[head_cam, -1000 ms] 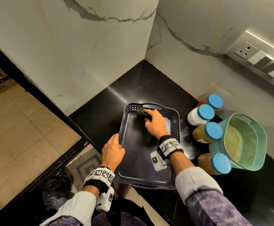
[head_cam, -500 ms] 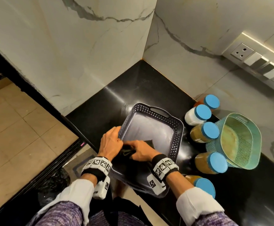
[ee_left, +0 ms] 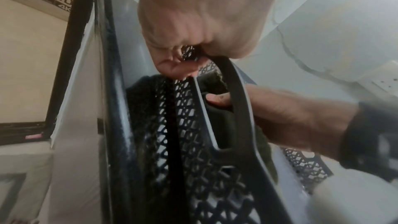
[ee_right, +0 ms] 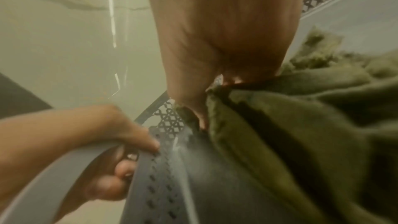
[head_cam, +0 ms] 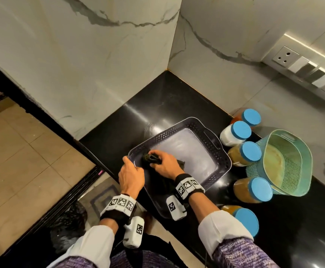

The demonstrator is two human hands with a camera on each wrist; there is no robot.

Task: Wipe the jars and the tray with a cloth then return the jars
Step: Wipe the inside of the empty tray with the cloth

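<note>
Left hand [head_cam: 131, 177] grips the rim of the grey perforated tray [head_cam: 213, 149] on the black counter [head_cam: 157, 111], fingers curled under. Right hand [head_cam: 165, 165] presses a dark green cloth [head_cam: 151, 158] into the tray's near-left corner, fingers apparently bunched on it. Blue-lidded jars [head_cam: 242, 130] stand just right of the tray.

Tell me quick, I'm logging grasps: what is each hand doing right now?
Left hand: closed, gripping the grey tray's handle rim.
Right hand: closed, holding the dark green cloth inside the tray.
</note>
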